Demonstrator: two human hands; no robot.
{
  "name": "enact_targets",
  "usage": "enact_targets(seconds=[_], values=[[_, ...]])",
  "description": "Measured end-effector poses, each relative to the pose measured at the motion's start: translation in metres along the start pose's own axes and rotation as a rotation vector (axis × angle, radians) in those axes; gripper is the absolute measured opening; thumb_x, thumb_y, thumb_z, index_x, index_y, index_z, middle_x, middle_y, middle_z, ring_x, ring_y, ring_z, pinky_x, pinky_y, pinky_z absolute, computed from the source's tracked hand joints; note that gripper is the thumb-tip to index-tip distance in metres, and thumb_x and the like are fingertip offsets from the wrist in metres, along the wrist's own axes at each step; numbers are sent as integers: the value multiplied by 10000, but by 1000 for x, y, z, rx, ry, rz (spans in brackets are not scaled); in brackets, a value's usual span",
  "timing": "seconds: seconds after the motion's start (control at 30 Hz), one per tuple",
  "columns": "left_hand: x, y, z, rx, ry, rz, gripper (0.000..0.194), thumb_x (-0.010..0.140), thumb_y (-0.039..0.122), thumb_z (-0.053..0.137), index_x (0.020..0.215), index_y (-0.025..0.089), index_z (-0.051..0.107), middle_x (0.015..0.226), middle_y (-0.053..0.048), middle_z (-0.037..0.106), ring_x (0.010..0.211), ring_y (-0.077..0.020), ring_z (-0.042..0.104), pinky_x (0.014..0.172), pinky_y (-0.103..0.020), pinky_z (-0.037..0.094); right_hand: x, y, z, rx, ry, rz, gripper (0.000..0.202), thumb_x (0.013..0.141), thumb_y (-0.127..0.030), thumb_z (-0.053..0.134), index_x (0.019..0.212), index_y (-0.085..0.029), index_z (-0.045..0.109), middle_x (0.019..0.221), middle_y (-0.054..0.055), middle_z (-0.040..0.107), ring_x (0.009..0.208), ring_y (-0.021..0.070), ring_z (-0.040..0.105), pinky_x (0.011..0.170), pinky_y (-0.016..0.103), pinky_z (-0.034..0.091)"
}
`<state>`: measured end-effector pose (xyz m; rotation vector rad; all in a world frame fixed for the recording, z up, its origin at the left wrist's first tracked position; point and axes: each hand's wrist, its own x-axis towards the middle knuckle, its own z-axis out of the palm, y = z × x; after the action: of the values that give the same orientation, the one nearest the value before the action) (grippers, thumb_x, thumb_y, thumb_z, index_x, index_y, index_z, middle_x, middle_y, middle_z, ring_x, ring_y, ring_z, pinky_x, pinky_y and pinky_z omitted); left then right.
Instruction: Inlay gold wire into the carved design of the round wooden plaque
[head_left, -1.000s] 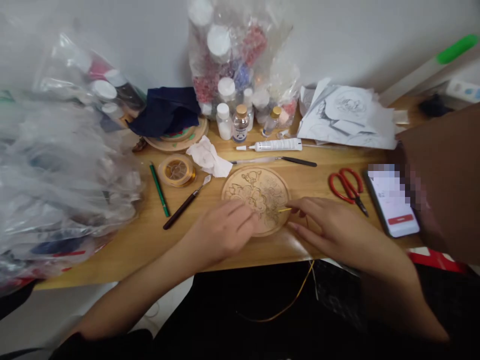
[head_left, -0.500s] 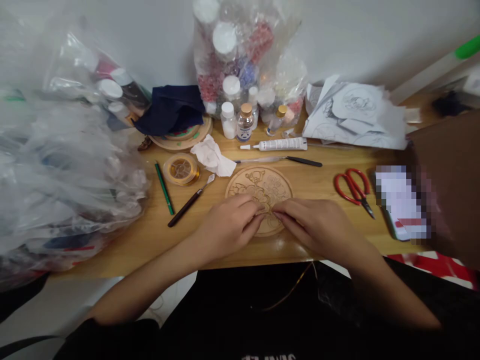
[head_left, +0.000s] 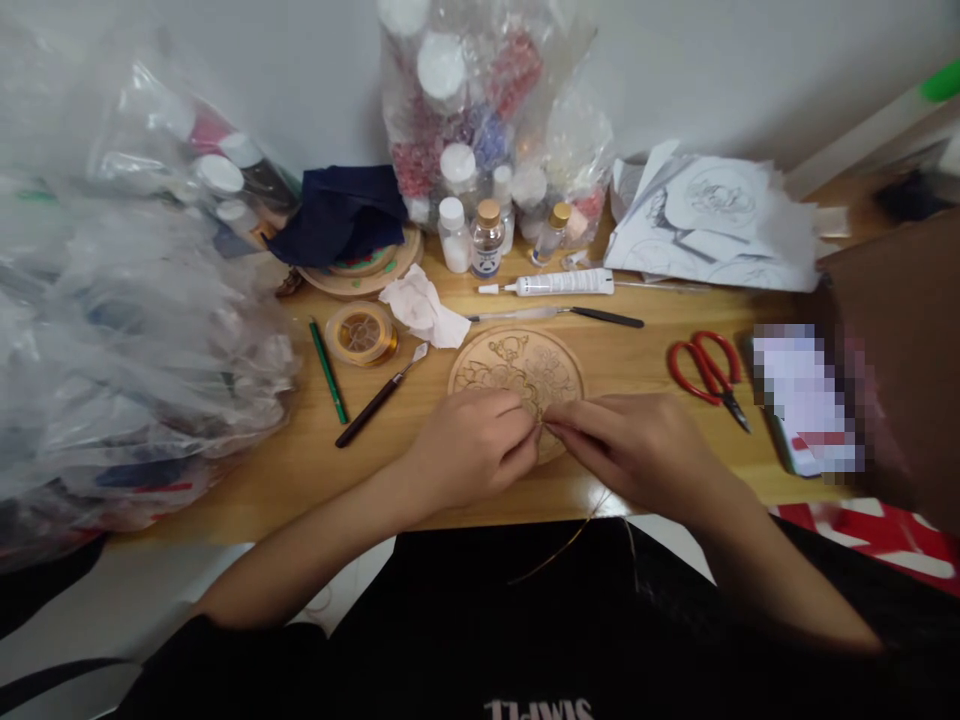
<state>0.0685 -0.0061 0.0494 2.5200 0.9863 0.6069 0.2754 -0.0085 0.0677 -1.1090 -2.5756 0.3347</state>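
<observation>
A round wooden disc (head_left: 484,345) with a raised rim lies on the table, a flower pattern outlined on it in gold-coloured lines. Both hands meet over its near part. My left hand (head_left: 476,445) is closed in a pinch, its fingertips against those of my right hand (head_left: 645,445), which pinches too. A thin gold wire (head_left: 559,550) trails from beneath my right hand over the table edge and onto the black shirt. Between the fingertips the wire is too fine to follow, and the hands hide the disc's near side.
Left of the disc lie a spatula tool (head_left: 375,405), a green pencil (head_left: 328,370) and a wire spool (head_left: 362,335). Behind it are crumpled tissue (head_left: 427,310), a glue tube (head_left: 562,283) and small bottles (head_left: 487,240). Red-handled pliers (head_left: 709,370) and a phone (head_left: 806,400) lie right.
My left hand has shifted slightly right, and its fingers are curled tighter against the right fingertips. The hanging wire has swung a little. The camera view has moved slightly.
</observation>
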Motion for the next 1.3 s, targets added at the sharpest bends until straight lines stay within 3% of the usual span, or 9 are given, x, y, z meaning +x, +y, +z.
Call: enact_targets(seconds=[0.23,0.4,0.6,0.77,0.93,1.3], values=[[2,-9,1,110,64,84,305,894,160,436,610,171,548,580,4,515,558,-125,450,531,-286,327,6,4,1,10,-71,4,302,970,-254,438,830,-201,700,583,8,657,489,113,547,478,258,284],[2,-19,3,161,108,40,286,887,165,443,625,170,556,600,5,521,580,-121,464,538,-266,348,19,19,3,119,-137,43,245,927,-210,470,848,-197,702,625,2,675,518,102,551,513,232,336],[-1,-27,4,154,116,-25,269,859,139,427,610,179,523,590,8,516,572,-112,457,528,-253,342,24,38,16,252,-32,70,191,920,-225,522,891,-179,706,596,-23,653,491,82,549,502,208,384],[-2,-24,8,188,128,-34,289,916,246,458,642,181,524,619,-14,530,590,-135,481,537,-282,352,19,35,28,187,26,-28,186,938,-208,522,930,-192,707,637,-9,676,532,89,584,503,214,386],[-2,-22,10,208,157,-84,307,929,226,455,630,186,508,601,-9,518,565,-130,468,551,-287,355,17,32,29,113,43,-78,198,946,-216,521,942,-185,716,601,-13,661,506,95,558,479,240,346],[-1,-27,10,178,109,10,282,922,170,453,657,172,549,630,-16,547,596,-143,494,553,-299,350,21,26,28,125,83,-79,196,955,-223,534,974,-170,722,622,-13,668,511,82,544,493,216,380]])
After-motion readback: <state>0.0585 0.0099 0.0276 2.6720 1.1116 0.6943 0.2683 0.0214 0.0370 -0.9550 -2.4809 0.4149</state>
